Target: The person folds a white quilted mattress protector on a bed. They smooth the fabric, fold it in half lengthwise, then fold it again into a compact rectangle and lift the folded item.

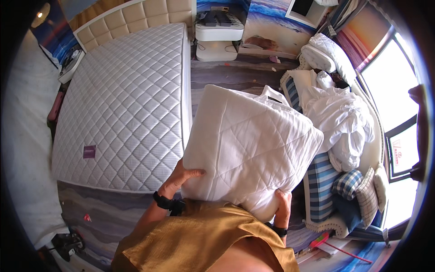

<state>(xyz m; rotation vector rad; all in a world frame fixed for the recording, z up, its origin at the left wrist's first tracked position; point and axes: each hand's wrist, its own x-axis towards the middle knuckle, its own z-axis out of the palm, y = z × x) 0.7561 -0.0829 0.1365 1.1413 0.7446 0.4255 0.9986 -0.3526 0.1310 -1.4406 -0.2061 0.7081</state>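
Observation:
A folded white quilted mattress pad (251,146) is held up against my body between both hands. My left hand (180,176) grips its near left corner, thumb on top and the other fingers hidden beneath. At the lower right edge, my right hand (283,205) clasps the pad, its thumb showing over the fabric. To the left of the bundle lies a bare white quilted mattress (125,112) on the bed, with a small purple label (89,152) near its foot end. Black bands circle both wrists.
On the right stands a blue-striped sofa (319,183) heaped with rumpled white bedding (343,119), a rolled quilt (319,57) and several cushions (348,183). A white nightstand (219,34) is by the padded headboard (136,20). A red-handled broom (319,240) lies at the lower right.

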